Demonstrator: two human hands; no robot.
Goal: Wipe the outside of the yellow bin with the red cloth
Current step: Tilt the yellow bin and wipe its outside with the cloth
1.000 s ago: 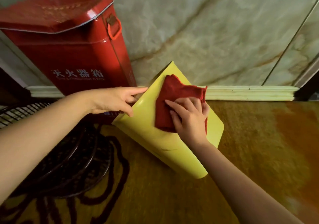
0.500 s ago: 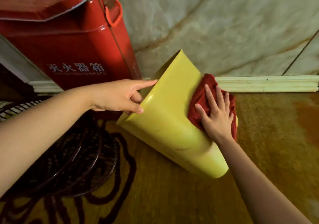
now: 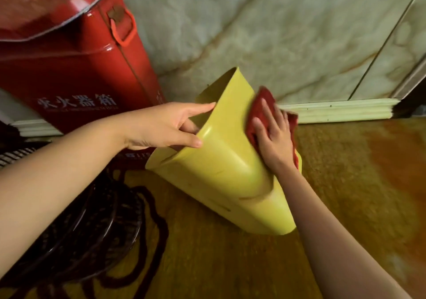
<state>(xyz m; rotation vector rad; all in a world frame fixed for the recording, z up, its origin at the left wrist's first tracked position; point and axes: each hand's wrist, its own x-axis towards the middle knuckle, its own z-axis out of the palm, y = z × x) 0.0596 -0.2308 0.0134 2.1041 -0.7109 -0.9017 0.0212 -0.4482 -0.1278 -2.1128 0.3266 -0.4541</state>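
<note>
The yellow bin point(image 3: 221, 174) lies tilted on the floor, its open mouth facing left and away, its base toward me. My left hand point(image 3: 166, 127) grips the bin's rim, thumb on the outside and fingers reaching into the mouth. My right hand point(image 3: 273, 135) presses the red cloth point(image 3: 260, 105) flat against the bin's right outer side, near the rim. Most of the cloth is hidden under my palm; a fold shows past my fingers on the right.
A red metal box point(image 3: 76, 59) with white characters and a side handle stands against the marble wall point(image 3: 276, 33) at the left. A dark wire fan guard point(image 3: 87, 225) and its cord lie at lower left. Pale skirting point(image 3: 341, 110) runs along the wall; orange-brown floor point(image 3: 357, 183) lies to the right.
The bin has turned so its right side faces away from me. My right hand slid the cloth from the broad top face onto the right side, up near the rim. My left hand kept its grip.
</note>
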